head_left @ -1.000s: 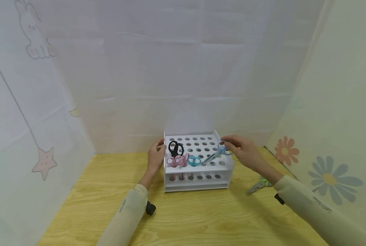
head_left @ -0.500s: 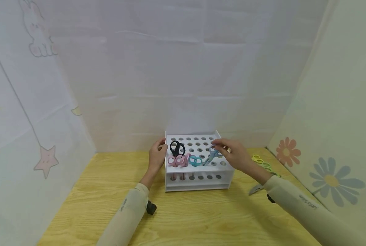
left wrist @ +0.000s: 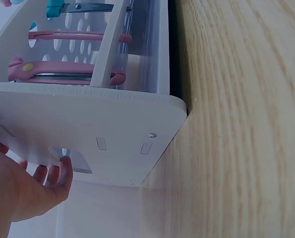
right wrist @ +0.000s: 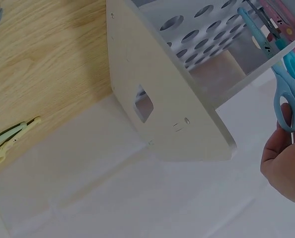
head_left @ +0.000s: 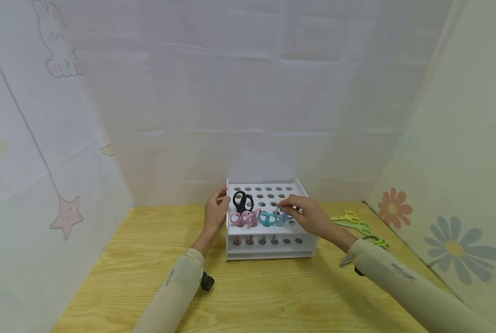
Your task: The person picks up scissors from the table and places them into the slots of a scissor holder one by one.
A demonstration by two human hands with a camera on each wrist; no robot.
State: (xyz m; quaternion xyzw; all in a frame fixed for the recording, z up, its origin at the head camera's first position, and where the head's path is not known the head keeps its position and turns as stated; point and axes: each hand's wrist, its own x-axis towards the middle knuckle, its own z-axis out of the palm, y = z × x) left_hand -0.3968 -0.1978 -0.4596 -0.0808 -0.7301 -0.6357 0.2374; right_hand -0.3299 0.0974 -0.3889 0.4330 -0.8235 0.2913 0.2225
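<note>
A white rack (head_left: 269, 230) with rows of round holes stands on the table. My left hand (head_left: 216, 212) rests against its left side panel, fingertips by the cut-out in the left wrist view. My right hand (head_left: 308, 215) pinches the handle loops of light blue scissors (right wrist: 288, 94), whose blades point down through a front-row hole. Beside them, teal scissors (head_left: 267, 218) and two pairs of pink scissors (head_left: 244, 218) stand in the front row. Black scissors (head_left: 243, 202) stand behind the pink ones. The right wrist view cuts off part of my right hand.
Right of the rack lie yellow scissors (head_left: 348, 216), light green scissors (head_left: 360, 227) and green-handled scissors (head_left: 375, 241), the last partly hidden by my right sleeve. Pale printed sheets (head_left: 248, 92) wall the wooden table (head_left: 264, 296) at the back and sides.
My right hand has moved left and down, bringing the light blue scissors from a slant above the rack to upright in a front hole. The left hand stays at the rack's side.
</note>
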